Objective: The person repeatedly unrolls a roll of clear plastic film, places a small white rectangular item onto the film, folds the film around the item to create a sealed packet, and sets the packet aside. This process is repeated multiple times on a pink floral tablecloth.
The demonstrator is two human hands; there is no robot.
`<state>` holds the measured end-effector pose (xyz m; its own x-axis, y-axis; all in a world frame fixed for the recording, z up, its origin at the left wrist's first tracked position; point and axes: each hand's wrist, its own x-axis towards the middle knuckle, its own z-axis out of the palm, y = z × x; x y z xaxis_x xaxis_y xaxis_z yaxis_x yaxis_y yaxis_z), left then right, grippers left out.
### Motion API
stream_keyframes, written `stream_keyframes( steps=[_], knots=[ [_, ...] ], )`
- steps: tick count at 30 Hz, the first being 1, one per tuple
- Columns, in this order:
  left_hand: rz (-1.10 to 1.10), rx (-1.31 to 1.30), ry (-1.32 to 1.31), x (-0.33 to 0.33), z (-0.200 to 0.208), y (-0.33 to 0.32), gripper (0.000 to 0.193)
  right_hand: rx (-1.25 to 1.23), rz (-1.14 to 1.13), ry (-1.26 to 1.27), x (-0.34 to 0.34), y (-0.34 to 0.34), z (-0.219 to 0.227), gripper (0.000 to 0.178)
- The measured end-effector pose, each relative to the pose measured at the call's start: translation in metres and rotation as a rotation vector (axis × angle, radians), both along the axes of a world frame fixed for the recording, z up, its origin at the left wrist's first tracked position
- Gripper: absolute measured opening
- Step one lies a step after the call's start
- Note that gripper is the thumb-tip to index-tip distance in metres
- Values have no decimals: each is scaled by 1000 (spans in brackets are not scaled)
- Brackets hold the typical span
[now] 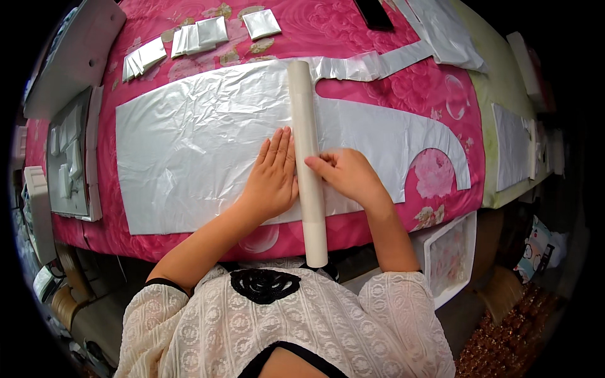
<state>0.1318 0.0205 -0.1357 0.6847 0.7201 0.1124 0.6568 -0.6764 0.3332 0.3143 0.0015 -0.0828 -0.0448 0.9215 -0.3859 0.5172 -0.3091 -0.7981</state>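
A thin silvery-white plastic apron lies spread flat, its neck loop and straps toward the right. Across its middle rests a long off-white tube, whose near end sticks out past the table edge. My left hand presses flat on the plastic just left of the tube, fingers stretched out and pointing away from me. On the tube's right side my right hand is closed, the thumb lying over the tube and the other fingers curled beside it. What is under those fingers is hidden.
Small folded silvery packets lie along the far left of the pink floral tablecloth. A dark phone is at the far edge. More plastic sheets sit far right. A shallow tray stands left; a white bin is below the table, right.
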Motion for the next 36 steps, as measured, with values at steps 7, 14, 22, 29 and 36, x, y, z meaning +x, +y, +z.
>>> stream_keyframes(
  steps=[7,14,22,29,36],
  knots=[
    [7,-17,-1,1,3,0,61,-125,-326,755,4,110,-24,35],
    [9,2,26,0,2,0,62,388,-682,1423,48,141,-31,32],
    [6,40,-12,1,1,-1,60,877,-186,1150,20,144,61,34],
    [-28,125,-57,-2,-10,0,63,456,561,195,-198,111,39,73],
    [-5,98,-89,0,-24,0,63,451,928,-364,-293,70,12,53]
  ],
)
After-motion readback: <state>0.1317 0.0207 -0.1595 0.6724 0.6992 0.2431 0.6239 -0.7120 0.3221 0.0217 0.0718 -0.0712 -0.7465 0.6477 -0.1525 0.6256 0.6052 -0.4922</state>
